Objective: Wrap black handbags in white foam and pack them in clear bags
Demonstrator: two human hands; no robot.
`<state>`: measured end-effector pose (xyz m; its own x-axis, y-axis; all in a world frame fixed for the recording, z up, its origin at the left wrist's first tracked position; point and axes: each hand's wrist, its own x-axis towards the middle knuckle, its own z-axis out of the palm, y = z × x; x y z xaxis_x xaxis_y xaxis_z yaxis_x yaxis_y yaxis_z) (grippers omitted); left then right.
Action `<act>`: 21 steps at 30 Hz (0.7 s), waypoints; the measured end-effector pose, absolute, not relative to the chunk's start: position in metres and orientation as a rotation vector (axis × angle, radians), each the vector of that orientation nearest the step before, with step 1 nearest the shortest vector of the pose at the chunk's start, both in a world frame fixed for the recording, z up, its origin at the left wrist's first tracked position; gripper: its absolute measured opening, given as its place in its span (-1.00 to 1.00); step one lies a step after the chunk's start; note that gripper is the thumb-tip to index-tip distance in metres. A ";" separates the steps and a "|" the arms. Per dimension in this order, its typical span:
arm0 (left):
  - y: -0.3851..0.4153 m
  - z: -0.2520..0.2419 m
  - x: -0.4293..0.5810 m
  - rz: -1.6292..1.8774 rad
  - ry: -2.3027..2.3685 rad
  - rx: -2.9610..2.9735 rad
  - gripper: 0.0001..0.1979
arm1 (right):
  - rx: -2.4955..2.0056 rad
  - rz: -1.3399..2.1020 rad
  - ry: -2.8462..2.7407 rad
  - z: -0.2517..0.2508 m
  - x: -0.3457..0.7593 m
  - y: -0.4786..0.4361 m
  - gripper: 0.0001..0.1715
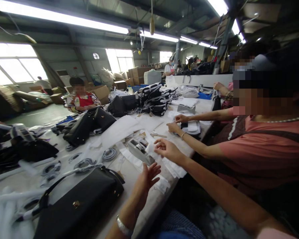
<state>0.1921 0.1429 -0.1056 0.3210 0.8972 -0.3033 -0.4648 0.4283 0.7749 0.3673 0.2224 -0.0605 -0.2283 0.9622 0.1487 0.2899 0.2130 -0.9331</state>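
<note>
Standing by the table, I record the following. The worker's left hand is released: palm turned inward, fingers spread, nothing visible in it. A silvery band circles that wrist. The right hand has its fingers bent, the tips beside a pale sheet; whether they grip a piece of it, I cannot tell.

The grey tape dispenser sits on the table just beyond the left fingertips and to the left of the right hand. White wrapping strips lie beneath the right hand, near the table's edge.

A black handbag with a gold-coloured clasp lies left of the left forearm. Coiled straps lie between it and a large white sheet. Further back, black bags are piled up. To the right, a co-worker in a salmon-coloured shirt has both hands at a partly wrapped item.
</note>
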 end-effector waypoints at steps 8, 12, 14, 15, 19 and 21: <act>0.152 -0.098 0.169 1.178 0.803 0.540 -0.63 | -1.123 1.599 -1.340 -0.124 0.345 0.092 -0.41; 0.161 -0.096 0.139 1.262 0.907 0.642 -0.67 | -1.117 1.711 -1.399 -0.154 0.343 0.065 -0.52; 0.169 -0.090 0.122 1.270 0.979 0.741 -0.67 | -1.125 1.711 -1.443 -0.163 0.340 0.060 -0.59; 0.174 -0.087 0.112 1.256 1.020 0.801 -0.65 | -1.132 1.691 -1.462 -0.166 0.337 0.060 -0.59; 0.195 -0.070 0.066 1.106 1.270 1.051 -0.50 | -1.162 1.510 -1.573 -0.171 0.317 0.085 -0.58; 0.194 -0.063 0.039 1.035 1.430 1.155 -0.48 | -1.206 1.369 -1.638 -0.171 0.307 0.109 -0.58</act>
<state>0.0394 0.1937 -0.0627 -0.0591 0.9827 -0.1758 0.1402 0.1825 0.9732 0.3066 0.1089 -0.1709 -0.3429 0.9374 -0.0614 0.2264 0.0191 -0.9738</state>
